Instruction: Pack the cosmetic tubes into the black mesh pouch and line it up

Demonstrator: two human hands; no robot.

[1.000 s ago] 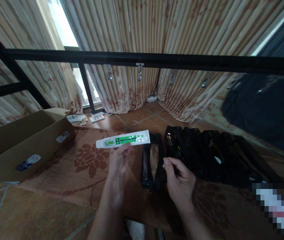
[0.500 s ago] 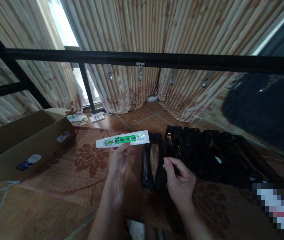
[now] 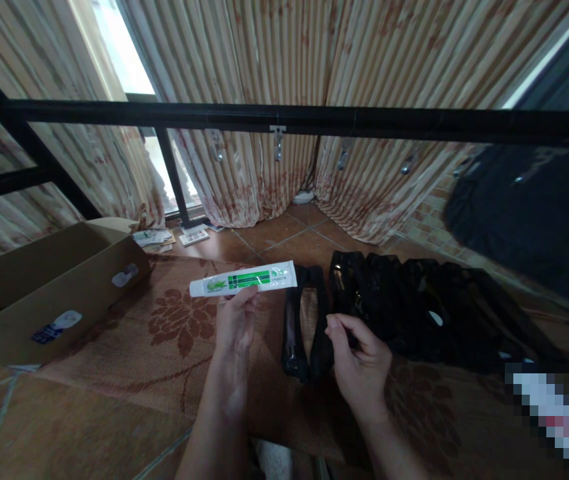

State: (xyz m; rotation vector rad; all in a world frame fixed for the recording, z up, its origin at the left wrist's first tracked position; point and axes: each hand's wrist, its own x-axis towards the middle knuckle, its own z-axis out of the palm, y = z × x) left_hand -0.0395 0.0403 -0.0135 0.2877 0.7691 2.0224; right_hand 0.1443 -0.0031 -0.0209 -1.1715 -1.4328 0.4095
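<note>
My left hand (image 3: pixel 237 320) pinches a white and green toothpaste tube (image 3: pixel 241 279) from below, near its middle. The tube lies almost level, cap to the left and flat end to the right. Below and right of it, a narrow black zip pouch (image 3: pixel 289 337) gapes open on the mat, its brown inside showing. Beside the pouch's right wall is my right hand (image 3: pixel 361 363), thumb and forefinger pressed together. Whether these fingertips grip the pouch's edge is hidden. A row of similar black pouches (image 3: pixel 389 300) lies just beyond my right hand.
An open cardboard box (image 3: pixel 89 287) stands at the left on a patterned mat (image 3: pixel 174 373). A black metal bar with clips (image 3: pixel 244 117) crosses in front of long curtains (image 3: pixel 284 60). Papers (image 3: pixel 194 235) lie on the tiles, and a dark cloth (image 3: pixel 529 220) hangs at right.
The view has shifted very slightly. My left hand and the tube sit a touch lower and to the left; my right hand's pose is the same.
</note>
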